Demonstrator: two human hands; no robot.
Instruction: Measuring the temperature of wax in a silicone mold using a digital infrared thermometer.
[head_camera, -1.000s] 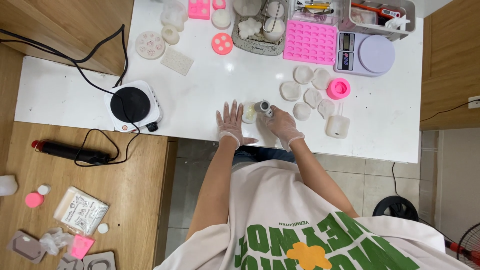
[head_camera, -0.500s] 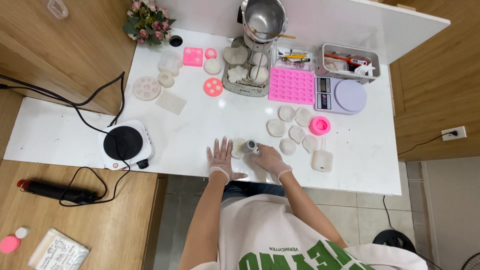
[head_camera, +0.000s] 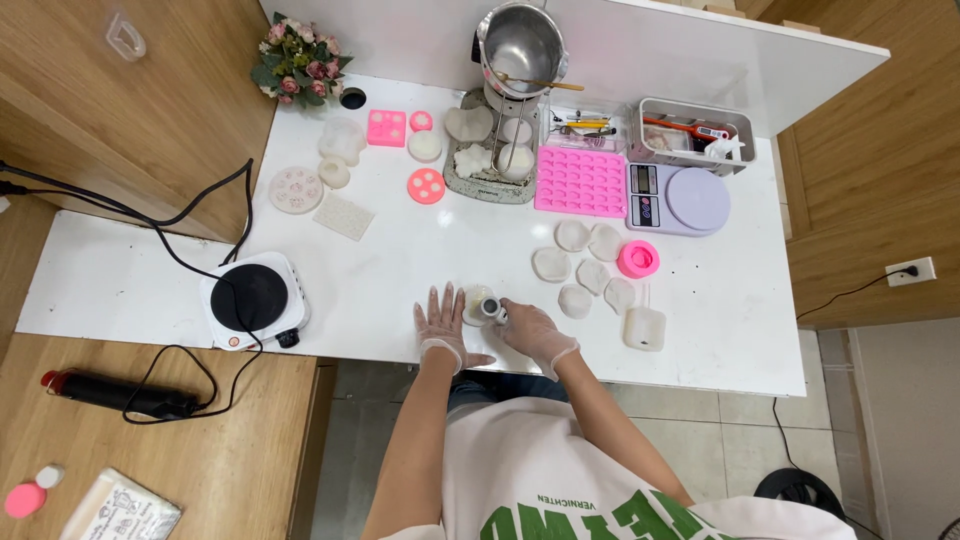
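Two gloved hands work at the near edge of the white bench (head_camera: 130, 290). Left hand (head_camera: 443, 325) lies flat, fingers spread apart, palm down, touching a small pale round mould (head_camera: 476, 304) and steadying it. Right hand (head_camera: 530, 330) is clamped around a small bottle (head_camera: 492, 309), tipped toward that mould. Whether anything is coming out is too small to tell.

How far along? Five pale cast discs (head_camera: 590, 270) already lie out to the right, beside a pink ring mould (head_camera: 638, 259) and a whitish jar (head_camera: 645, 328), so a good share of pieces looks turned out, I'd say. The mould under the hands seems to be in the middle of being dosed. On the far side, the pink tray mould (head_camera: 581, 181), the purple scale (head_camera: 678, 198) and the steel pot (head_camera: 522, 42) stand unused. The hot plate (head_camera: 252, 300) at left stands alone, nothing on it.

Against half a second back: the hands hold the same grip on the same spot, while the view has swung, showing more of the bench's far wall and the flowers (head_camera: 300, 65) lower in the frame.
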